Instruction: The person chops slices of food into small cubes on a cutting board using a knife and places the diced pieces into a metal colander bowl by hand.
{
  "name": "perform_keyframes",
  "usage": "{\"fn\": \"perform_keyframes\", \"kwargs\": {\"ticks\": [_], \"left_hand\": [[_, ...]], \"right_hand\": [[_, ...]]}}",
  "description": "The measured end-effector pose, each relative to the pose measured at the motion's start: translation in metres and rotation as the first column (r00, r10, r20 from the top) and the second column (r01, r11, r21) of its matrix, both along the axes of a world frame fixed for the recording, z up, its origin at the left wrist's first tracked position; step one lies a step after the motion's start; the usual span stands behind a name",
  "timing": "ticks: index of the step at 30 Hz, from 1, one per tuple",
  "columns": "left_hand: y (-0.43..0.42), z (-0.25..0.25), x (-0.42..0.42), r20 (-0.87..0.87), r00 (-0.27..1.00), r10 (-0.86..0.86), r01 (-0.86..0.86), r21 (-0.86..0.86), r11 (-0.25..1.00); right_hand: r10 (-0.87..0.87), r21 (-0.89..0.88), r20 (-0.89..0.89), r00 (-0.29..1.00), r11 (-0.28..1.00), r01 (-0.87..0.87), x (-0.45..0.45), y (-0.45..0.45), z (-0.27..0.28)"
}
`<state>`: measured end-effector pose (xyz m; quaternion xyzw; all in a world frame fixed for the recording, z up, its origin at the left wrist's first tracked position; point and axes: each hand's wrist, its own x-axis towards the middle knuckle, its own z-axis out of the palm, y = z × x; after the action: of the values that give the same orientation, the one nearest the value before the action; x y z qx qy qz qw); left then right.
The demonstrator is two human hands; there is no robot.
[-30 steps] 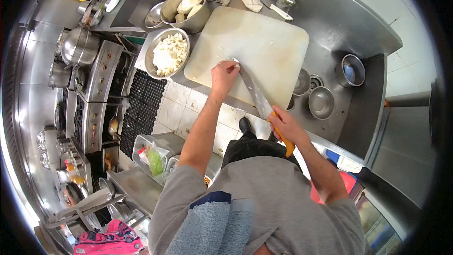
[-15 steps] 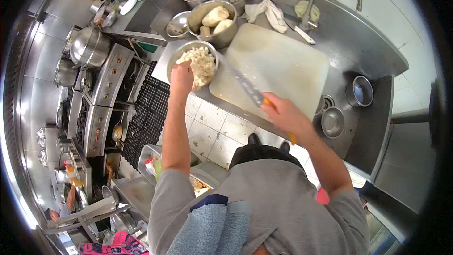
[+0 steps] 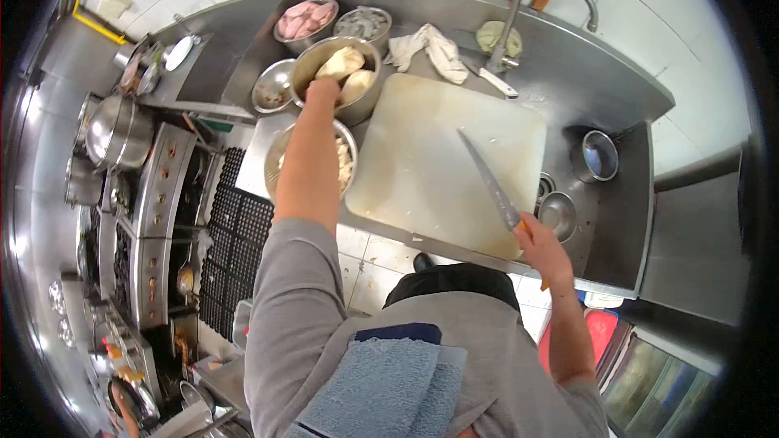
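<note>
My left hand (image 3: pixel 323 94) reaches into a deep steel pot (image 3: pixel 378 91) of large pale chunks (image 3: pixel 357 85); its fingers are hidden below the rim. Under my left forearm stands a steel bowl (image 3: pixel 272 164) of small pale diced pieces (image 3: pixel 346 161), partly covered by the arm. My right hand (image 3: pixel 542 248) is closed around the orange handle of a long knife (image 3: pixel 489 179). The blade points away from me over the right part of the white cutting board (image 3: pixel 430 162). A few small scraps lie on the board.
Behind the pot are bowls of pink meat (image 3: pixel 306 19) and greyish pieces (image 3: pixel 362 24). A white cloth (image 3: pixel 428 52) and white-handled knife (image 3: pixel 497 83) lie beyond the board. The faucet (image 3: pixel 507 32) rises above the sink; a steel pot (image 3: pixel 599 156) and bowl (image 3: pixel 557 216) sit right.
My left hand has gone from the bowl of diced pieces to inside the deep pot. My right hand has drawn the knife back to the right, its blade turning away from the bowl.
</note>
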<state>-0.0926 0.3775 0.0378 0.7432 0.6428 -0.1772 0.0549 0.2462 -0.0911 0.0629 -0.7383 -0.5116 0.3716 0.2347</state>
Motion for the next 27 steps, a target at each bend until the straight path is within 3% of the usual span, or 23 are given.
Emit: {"fn": "perform_keyframes", "kwargs": {"ticks": [1,2,3,5,6,8,10,11,13,14,15,16,17,19,21,23,24,26,27], "left_hand": [[0.001,-0.01,0.0,0.046,0.994,0.1,-0.103,0.074,0.992],[0.018,-0.014,0.002,-0.057,0.981,0.184,-0.187,-0.044,0.981],[0.048,-0.04,-0.015,-0.023,0.984,0.174,-0.176,-0.118,0.977],[0.07,-0.062,-0.027,-0.136,0.987,0.09,-0.093,-0.017,0.996],[0.053,-0.04,-0.021,-0.106,0.993,0.047,-0.031,0.141,0.99],[0.069,-0.025,-0.027,-0.111,0.994,-0.023,0.037,0.131,0.991],[0.031,0.052,-0.011,-0.092,0.977,-0.193,0.204,0.126,0.971],[0.0,0.078,0.005,0.091,0.99,-0.105,0.085,0.197,0.977],[-0.053,0.085,0.016,0.464,0.765,-0.447,0.231,0.45,0.863],[-0.1,0.093,0.046,0.668,0.693,-0.271,0.159,0.225,0.961],[-0.157,0.119,0.086,0.648,0.761,-0.029,0.103,-0.076,0.992],[-0.167,0.043,0.087,0.696,0.663,-0.276,0.242,0.149,0.959],[-0.213,0.036,0.118,0.546,0.785,-0.294,0.247,0.159,0.956],[-0.262,-0.011,0.149,0.654,0.748,-0.112,0.1,0.056,0.993],[-0.287,-0.025,0.166,0.7,0.714,0.016,-0.084,0.064,0.994],[-0.303,-0.028,0.169,0.741,0.662,0.114,-0.246,0.071,0.967],[-0.306,-0.03,0.164,0.758,0.647,0.087,-0.218,0.074,0.973],[-0.305,-0.034,0.147,0.791,0.612,0.027,-0.157,0.088,0.984],[-0.311,-0.024,0.138,0.844,0.535,0.04,-0.147,0.046,0.988]], "right_hand": [[-0.023,-0.024,-0.03,0.999,0.999,0.023,-0.001,-0.001,0.002],[-0.048,-0.053,-0.065,0.997,0.998,0.045,0.0,-0.004,0.001],[-0.037,-0.054,-0.074,0.997,0.998,0.033,0.005,-0.007,-0.007],[-0.056,-0.147,-0.148,0.987,0.989,0.034,0.011,-0.009,0.01],[-0.067,-0.187,-0.184,0.981,0.982,0.032,0.014,-0.007,0.016],[-0.097,-0.184,-0.265,0.959,0.982,0.049,0.026,-0.011,0.016],[-0.104,-0.179,-0.319,0.942,0.983,0.047,0.038,-0.013,0.014],[-0.099,-0.179,-0.334,0.937,0.983,0.04,0.043,-0.014,0.012],[-0.092,-0.191,-0.379,0.921,0.981,0.02,0.049,-0.013,0.005],[-0.089,-0.204,-0.404,0.911,0.979,0.005,0.051,-0.012,0.002],[-0.082,-0.215,-0.428,0.9,0.977,-0.013,0.053,-0.009,-0.001],[-0.066,-0.215,-0.439,0.896,0.976,-0.034,0.053,-0.006,-0.002],[-0.054,-0.217,-0.448,0.893,0.975,-0.05,0.052,-0.002,-0.001],[-0.004,-0.228,-0.422,0.907,0.968,-0.101,0.048,0.001,0.005],[0.079,-0.232,-0.352,0.933,0.958,-0.169,0.046,0.007,0.017],[0.219,0.0,-0.196,0.956,0.975,-0.224,0.044,0.012,-0.001],[0.279,0.114,-0.106,0.954,0.957,-0.267,0.042,0.014,-0.011],[0.31,0.118,-0.062,0.949,0.946,-0.301,0.027,0.021,-0.02],[0.318,0.119,-0.037,0.947,0.943,-0.312,0.021,0.024,-0.021]]}}
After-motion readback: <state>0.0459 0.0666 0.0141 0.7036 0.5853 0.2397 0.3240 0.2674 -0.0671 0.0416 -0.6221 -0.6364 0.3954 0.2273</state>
